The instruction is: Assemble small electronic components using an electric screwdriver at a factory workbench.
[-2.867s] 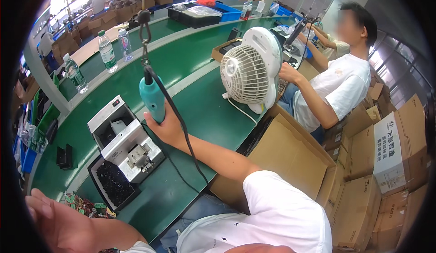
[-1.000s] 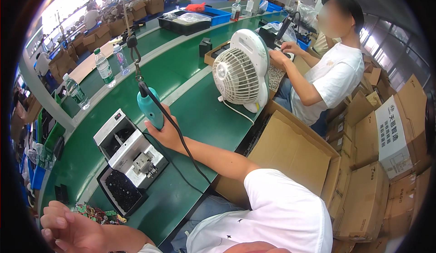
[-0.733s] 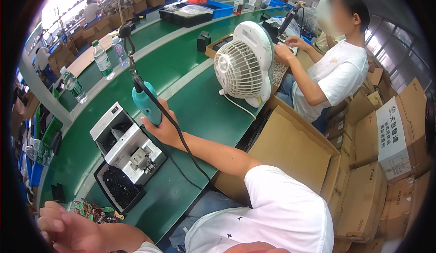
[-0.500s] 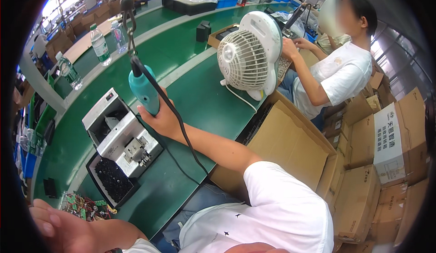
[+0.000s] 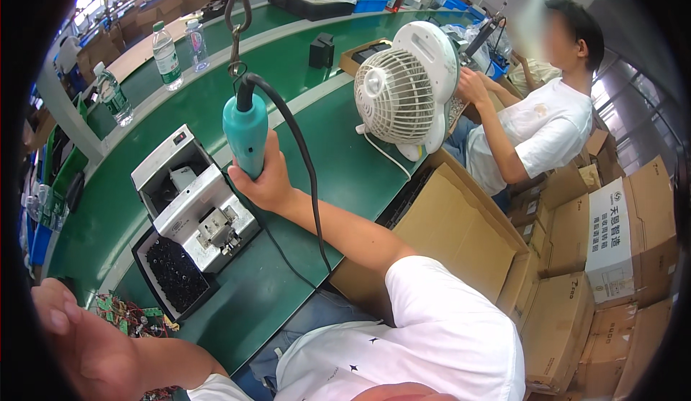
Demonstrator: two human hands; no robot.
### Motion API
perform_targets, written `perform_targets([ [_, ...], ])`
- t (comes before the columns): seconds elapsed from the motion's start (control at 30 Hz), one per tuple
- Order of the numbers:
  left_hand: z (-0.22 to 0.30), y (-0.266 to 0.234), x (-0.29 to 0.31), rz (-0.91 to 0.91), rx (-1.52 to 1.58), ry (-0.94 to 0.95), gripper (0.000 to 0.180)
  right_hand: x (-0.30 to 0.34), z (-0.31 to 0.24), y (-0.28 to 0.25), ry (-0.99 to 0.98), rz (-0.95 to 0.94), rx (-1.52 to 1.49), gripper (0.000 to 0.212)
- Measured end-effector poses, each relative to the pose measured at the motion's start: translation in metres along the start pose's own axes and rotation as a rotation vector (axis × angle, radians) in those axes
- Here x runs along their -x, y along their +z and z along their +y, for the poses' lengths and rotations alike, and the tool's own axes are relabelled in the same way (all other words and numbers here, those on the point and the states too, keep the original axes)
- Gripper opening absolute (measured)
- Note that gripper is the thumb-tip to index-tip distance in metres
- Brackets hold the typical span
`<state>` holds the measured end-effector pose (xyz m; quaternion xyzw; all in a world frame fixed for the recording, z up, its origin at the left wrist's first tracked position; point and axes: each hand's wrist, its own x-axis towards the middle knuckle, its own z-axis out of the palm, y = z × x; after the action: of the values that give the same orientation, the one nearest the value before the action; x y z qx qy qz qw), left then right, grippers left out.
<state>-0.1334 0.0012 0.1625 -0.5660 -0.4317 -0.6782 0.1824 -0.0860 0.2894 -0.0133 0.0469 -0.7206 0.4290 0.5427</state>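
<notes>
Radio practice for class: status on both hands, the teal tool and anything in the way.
Right hand gripping teal tool, below metal clip. Left hand: nothing visibly held. Black cable in front of right forearm.

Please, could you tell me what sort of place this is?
Probably a factory assembly workshop. Three things suggest it: the teal corded tool in the right hand, the heap of wired circuit boards and the stacked cardboard boxes.

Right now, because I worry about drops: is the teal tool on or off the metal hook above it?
On: the metal hook links to the top of the teal tool, which the right hand grips.
</notes>
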Motion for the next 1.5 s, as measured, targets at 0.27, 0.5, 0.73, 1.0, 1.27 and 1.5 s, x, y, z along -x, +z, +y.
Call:
perform_targets([
  [0.27, 0.004, 0.0, 0.002, -0.014, 0.08, 0.027, 0.021, -0.023, -0.029, -0.015, -0.026, -0.06, -0.473, 0.07],
  [0.5, 0.018, 0.027, 0.007, 0.006, 0.086, 0.085, 0.024, -0.039, -0.033, -0.031, 0.198, -0.153, -0.62, 0.051],
  [0.73, 0.033, 0.079, 0.019, -0.104, 0.101, 0.009, 0.024, -0.041, -0.001, -0.031, 0.484, 0.039, -0.931, 0.048],
  [1.0, 0.024, 0.107, 0.113, -0.43, -0.275, -0.177, 0.018, -0.027, 0.02, -0.018, 0.512, 0.118, -0.597, 0.027],
  [1.27, -0.012, 0.083, 0.216, -0.503, -0.733, -0.383, 0.027, -0.03, 0.092, -0.003, 0.051, 0.118, 0.409, 0.038],
  [1.5, -0.015, 0.105, 0.203, -0.513, -0.717, -0.313, 0.025, -0.095, 0.179, -0.054, 0.146, 0.271, 0.969, 0.055],
])
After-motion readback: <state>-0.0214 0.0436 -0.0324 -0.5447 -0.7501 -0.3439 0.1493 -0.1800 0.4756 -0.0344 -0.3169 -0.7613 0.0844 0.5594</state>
